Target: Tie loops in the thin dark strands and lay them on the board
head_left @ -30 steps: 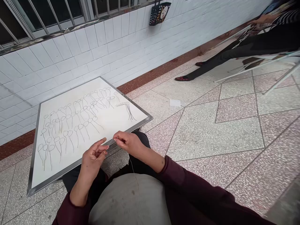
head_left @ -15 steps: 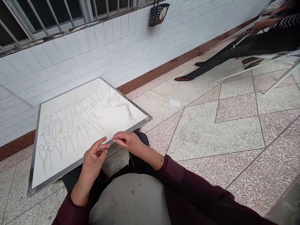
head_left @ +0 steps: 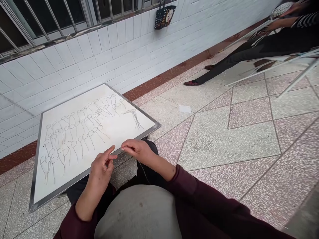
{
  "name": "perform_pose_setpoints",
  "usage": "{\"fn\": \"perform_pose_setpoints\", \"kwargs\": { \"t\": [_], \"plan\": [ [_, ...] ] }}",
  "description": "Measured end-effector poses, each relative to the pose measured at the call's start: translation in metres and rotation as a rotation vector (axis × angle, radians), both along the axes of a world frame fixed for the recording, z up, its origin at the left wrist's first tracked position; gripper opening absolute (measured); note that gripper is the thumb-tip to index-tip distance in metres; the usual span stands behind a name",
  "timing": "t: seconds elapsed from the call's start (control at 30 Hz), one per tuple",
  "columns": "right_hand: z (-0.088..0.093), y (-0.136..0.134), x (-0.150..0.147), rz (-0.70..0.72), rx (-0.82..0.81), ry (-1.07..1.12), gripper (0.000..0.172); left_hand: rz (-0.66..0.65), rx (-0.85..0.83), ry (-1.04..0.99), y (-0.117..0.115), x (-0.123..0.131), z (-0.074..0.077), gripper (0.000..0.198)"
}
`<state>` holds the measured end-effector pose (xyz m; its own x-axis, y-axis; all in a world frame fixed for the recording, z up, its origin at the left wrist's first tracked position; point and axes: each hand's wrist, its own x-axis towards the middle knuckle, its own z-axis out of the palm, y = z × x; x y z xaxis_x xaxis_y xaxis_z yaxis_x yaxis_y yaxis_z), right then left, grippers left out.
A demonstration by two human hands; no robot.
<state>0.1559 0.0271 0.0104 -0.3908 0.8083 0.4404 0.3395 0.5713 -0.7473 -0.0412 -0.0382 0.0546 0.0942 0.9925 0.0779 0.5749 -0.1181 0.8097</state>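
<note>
My left hand (head_left: 103, 163) and my right hand (head_left: 136, 150) meet at the near edge of a white board with a metal frame (head_left: 37, 159). Both pinch a thin thread (head_left: 141, 167) that trails down from the right hand over my lap. The fingertips of the two hands sit a few centimetres apart. On the board lie several rows of small thread loops with tails (head_left: 74, 132). A small bundle of straight thread pieces (head_left: 134, 117) rests at the board's far right corner.
A white tiled wall (head_left: 104, 59) with a barred window runs behind the board. A small dark bag (head_left: 163, 16) hangs from the bars. Another person's legs (head_left: 239, 56) stretch out by folding chairs (head_left: 294, 63) at the far right. A white scrap (head_left: 184, 109) lies on the terrazzo floor.
My left thumb and forefinger have closed and moved slightly toward the right hand. The view has shifted a little to the right.
</note>
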Motion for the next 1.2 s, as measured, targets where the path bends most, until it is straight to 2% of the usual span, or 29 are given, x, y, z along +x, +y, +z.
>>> {"fn": "perform_pose_setpoints", "kwargs": {
  "t": [0.2, 0.43, 0.53, 0.67, 0.77, 0.83, 1.0, 1.2],
  "plan": [
    [-0.004, 0.001, 0.005, 0.013, -0.007, 0.012, 0.015, 0.006, 0.069, 0.091, -0.003, 0.002, -0.001, 0.050],
    [-0.005, 0.001, 0.008, 0.026, -0.005, -0.004, 0.015, -0.016, 0.176, 0.198, -0.005, 0.008, -0.009, 0.054],
    [-0.008, 0.007, 0.016, -0.038, -0.002, 0.006, 0.016, -0.019, 0.165, 0.204, -0.007, 0.005, -0.009, 0.054],
    [-0.010, 0.015, 0.031, -0.194, -0.046, 0.071, 0.017, 0.099, 0.124, 0.122, -0.010, -0.003, 0.000, 0.052],
    [-0.007, 0.015, 0.035, -0.201, -0.049, 0.112, 0.017, 0.223, 0.093, 0.044, -0.010, -0.003, 0.009, 0.047],
    [-0.005, 0.013, 0.033, -0.188, -0.033, 0.117, 0.017, 0.260, 0.097, -0.004, -0.008, 0.002, 0.012, 0.045],
    [0.001, 0.007, 0.024, -0.151, -0.026, 0.116, 0.018, 0.130, 0.189, 0.030, 0.002, 0.017, 0.007, 0.050],
    [0.005, 0.001, 0.018, -0.103, 0.004, 0.132, 0.016, -0.008, 0.466, 0.195, 0.009, 0.027, -0.005, 0.042]
  ]
}}
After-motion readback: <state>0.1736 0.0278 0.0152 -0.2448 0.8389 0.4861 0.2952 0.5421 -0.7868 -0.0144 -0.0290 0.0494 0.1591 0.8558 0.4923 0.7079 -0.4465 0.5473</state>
